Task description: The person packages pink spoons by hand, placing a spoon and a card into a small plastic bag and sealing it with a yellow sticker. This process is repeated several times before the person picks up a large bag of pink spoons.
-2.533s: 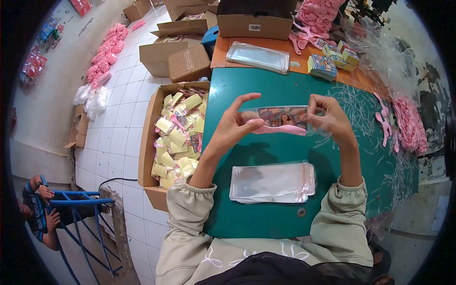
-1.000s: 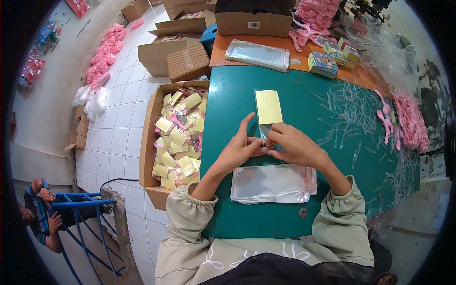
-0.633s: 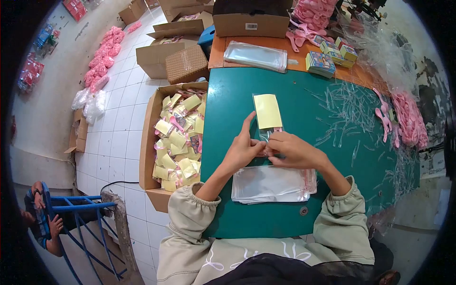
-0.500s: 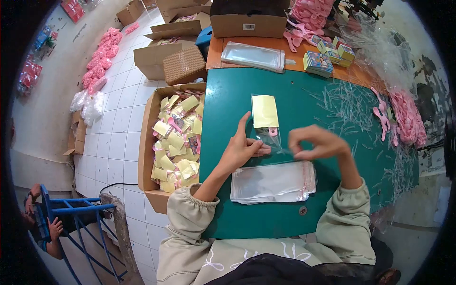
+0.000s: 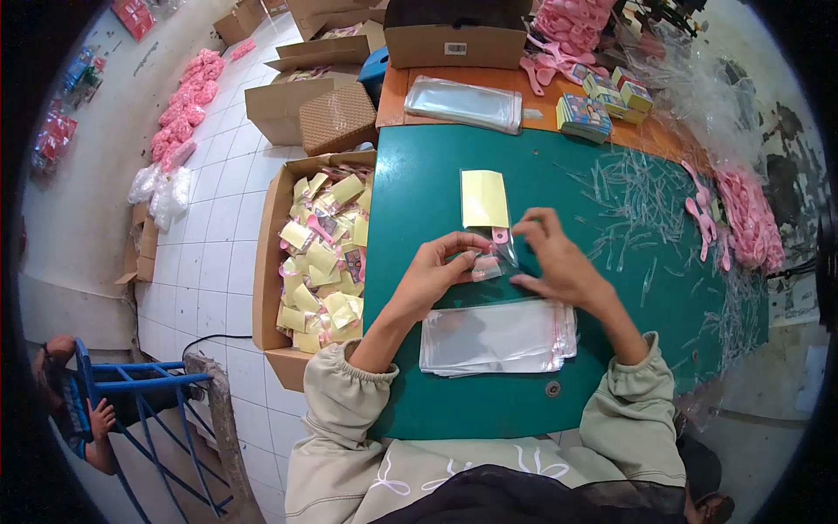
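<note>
A clear plastic bag [image 5: 511, 253] lies on the green table, with a pale yellow card [image 5: 484, 199] inside. The pink handle [image 5: 500, 235] of a spoon-like piece shows below the card. My left hand [image 5: 441, 269] pinches the near end of this bag, which looks folded up. Just to the right hovers my right hand [image 5: 563, 266], fingers spread and slightly blurred, with nothing visible in it. Close to me, below both hands, lies a stack of flat clear bags [image 5: 493, 339].
Left of the table stands a carton [image 5: 272, 262] full of packed bags. Pink spoons [image 5: 751, 218] and clear plastic strips [image 5: 633, 192] lie on the right. Card stacks [image 5: 583, 118] and more clear bags [image 5: 463, 103] sit at the back. Another person's hand [image 5: 102, 419] rests by a blue metal frame [image 5: 148, 384].
My left index finger, earlier stretched along the bag, has curled down to its near end, which is now folded up. My right hand has opened from a curled shape.
</note>
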### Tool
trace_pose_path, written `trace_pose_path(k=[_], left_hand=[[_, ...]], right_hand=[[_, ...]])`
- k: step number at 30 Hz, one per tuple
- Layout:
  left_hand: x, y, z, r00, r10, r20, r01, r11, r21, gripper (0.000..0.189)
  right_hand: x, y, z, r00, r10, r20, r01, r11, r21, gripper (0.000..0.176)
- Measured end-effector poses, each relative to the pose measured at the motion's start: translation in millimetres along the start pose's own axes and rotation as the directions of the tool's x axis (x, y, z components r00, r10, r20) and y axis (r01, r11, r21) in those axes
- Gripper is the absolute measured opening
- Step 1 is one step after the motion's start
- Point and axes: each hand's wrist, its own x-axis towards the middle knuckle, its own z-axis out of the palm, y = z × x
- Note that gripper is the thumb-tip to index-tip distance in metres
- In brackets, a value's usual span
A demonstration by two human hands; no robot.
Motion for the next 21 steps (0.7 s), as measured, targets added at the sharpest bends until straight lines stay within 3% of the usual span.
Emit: trace_pose_path(k=[3,4,6,8,10,13,16,19,21], left_hand=[[-7,7,-4,0.999,-0.018,0.042,0.022,0.993,-0.117,0.019],[-6,5,-6,0.998,0.056,0.021,-0.055,0.998,-0.042,0.019],[-4,0,-9,0.979,0.205,-0.008,-0.203,0.973,0.108,0.021],[-5,3,-2,0.977,0.211,-0.020,-0.186,0.901,0.392,0.020],[-2,4,1,0.969,0.246,-0.020,-0.175,0.742,0.647,0.016],[1,-5,2,0.932,0.349,-0.095,-0.220,0.756,0.616,0.012],[0,-9,3,0.909,0.398,-0.126,-0.212,0.700,0.681,0.011],[2,-9,3,0.903,0.405,-0.143,-0.195,0.683,0.704,0.011],[3,-6,4,0.914,0.362,-0.185,-0.151,0.725,0.672,0.011]], right_hand=[[10,11,24,0.975,-0.146,-0.168,0.133,0.987,-0.084,0.032],[10,15,25,0.954,-0.170,-0.247,0.159,0.985,-0.067,0.021],[7,19,24,0.953,-0.135,-0.270,0.152,0.987,0.044,0.018],[4,20,25,0.961,-0.089,-0.261,0.133,0.979,0.153,0.016],[2,17,21,0.973,-0.040,-0.228,0.099,0.962,0.253,0.014],[0,12,18,0.976,0.136,-0.170,-0.060,0.917,0.394,0.011],[0,16,32,0.958,0.244,-0.154,-0.119,0.820,0.560,0.009],[4,21,37,0.924,0.378,-0.062,-0.236,0.689,0.685,0.009],[7,19,34,0.915,0.403,-0.019,-0.281,0.672,0.685,0.008]])
